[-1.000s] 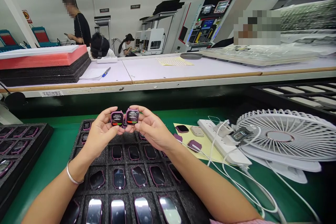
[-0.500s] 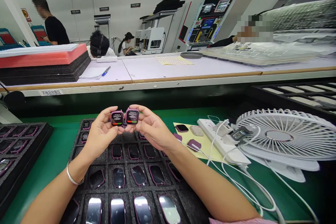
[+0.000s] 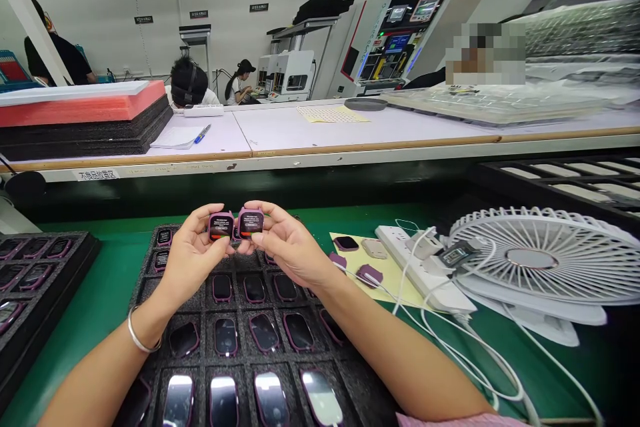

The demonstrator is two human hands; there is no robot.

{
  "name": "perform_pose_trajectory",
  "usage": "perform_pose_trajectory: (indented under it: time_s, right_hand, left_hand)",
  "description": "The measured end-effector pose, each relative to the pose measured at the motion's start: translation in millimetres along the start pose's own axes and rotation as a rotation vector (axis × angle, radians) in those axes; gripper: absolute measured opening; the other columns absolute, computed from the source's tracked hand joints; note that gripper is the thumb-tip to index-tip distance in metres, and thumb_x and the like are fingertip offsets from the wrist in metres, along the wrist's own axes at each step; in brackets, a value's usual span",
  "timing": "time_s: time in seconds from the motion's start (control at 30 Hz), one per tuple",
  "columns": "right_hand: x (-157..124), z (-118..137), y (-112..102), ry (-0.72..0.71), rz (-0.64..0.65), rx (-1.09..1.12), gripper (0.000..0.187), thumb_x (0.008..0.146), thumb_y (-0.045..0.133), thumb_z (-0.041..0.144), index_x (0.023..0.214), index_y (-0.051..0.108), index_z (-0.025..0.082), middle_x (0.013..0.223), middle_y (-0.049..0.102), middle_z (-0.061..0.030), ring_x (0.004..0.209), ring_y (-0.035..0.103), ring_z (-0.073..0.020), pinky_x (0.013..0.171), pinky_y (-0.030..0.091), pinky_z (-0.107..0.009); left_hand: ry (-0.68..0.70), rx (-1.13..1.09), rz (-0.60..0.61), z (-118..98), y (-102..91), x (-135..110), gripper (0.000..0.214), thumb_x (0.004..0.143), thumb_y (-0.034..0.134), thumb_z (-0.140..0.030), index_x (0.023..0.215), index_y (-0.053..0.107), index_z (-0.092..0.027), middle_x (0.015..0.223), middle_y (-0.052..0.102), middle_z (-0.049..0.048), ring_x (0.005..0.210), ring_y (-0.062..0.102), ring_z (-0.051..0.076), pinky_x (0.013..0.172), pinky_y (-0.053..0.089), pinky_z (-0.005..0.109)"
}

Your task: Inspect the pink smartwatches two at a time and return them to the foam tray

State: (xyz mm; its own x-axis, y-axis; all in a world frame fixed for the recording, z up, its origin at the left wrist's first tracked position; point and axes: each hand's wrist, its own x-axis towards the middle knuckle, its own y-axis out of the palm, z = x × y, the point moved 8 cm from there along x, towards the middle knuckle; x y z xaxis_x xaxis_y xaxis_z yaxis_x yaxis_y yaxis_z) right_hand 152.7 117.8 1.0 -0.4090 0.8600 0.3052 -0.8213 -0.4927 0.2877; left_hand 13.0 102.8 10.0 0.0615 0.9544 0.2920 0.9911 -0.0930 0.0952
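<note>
Two purple smartwatch bodies without straps are held side by side above a black foam tray [image 3: 195, 303]. My left hand [image 3: 195, 247] grips the left smartwatch [image 3: 221, 223] by its edges, its thumb at the lower part of the lit screen. The right smartwatch [image 3: 251, 221] sits in my right hand [image 3: 290, 243], whose thumb lies on the bottom of its screen. Both screens show white text and a red and green bar, partly covered by the thumbs. Below, several dark-screened watches [image 3: 254, 288] lie in the tray's compartments.
A second foam tray of watches [image 3: 37, 277] stands at the left. To the right lie a yellow sheet [image 3: 400, 280] with several watch parts, a white power strip [image 3: 425, 273] with trailing cables, and a white fan [image 3: 545, 260]. A shelf edge [image 3: 300, 161] runs across behind.
Both thumbs have moved onto the lower parts of the screens. The watches have shifted very slightly. In the background, a standing person has moved left, partly behind a post.
</note>
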Motion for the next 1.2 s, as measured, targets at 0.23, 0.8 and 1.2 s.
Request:
perform_pose_trajectory:
  time_s: [0.23, 0.8, 1.2]
  right_hand:
    - [0, 2, -2, -0.019, -0.029, 0.005, 0.045, 0.078, 0.072, 0.018, 0.119, 0.056, 0.025, 0.092, 0.064, -0.0010, 0.074, 0.064, -0.0141, 0.072, 0.052, -0.030]
    - [1, 2, -5, -0.029, -0.060, 0.013, 0.036, 0.077, 0.072, 0.019, 0.110, 0.058, 0.022, 0.085, 0.061, 0.0017, 0.058, 0.054, -0.0087, 0.056, 0.046, -0.024]
    - [24, 8, -8, -0.021, -0.059, 0.075, 0.033, 0.078, 0.071, 0.027, 0.108, 0.059, 0.022, 0.087, 0.063, 0.0004, 0.059, 0.057, -0.0105, 0.057, 0.049, -0.026]
  left_hand:
    - [-0.014, -0.064, 0.063, 3, 1.3, -1, 0.049, 0.078, 0.070, -0.019, 0.125, 0.056, -0.020, 0.113, 0.066, 0.0079, 0.075, 0.071, 0.015, 0.075, 0.062, 0.031]
    - [-0.068, -0.070, 0.077, 7, 2.5, -2, 0.037, 0.081, 0.065, -0.023, 0.117, 0.063, -0.019, 0.106, 0.070, 0.0066, 0.066, 0.075, 0.019, 0.066, 0.064, 0.032]
    - [-0.089, -0.109, 0.045, -6, 0.4, 19, 0.045, 0.072, 0.064, -0.021, 0.117, 0.062, -0.016, 0.093, 0.069, 0.0038, 0.063, 0.073, 0.019, 0.062, 0.062, 0.031]
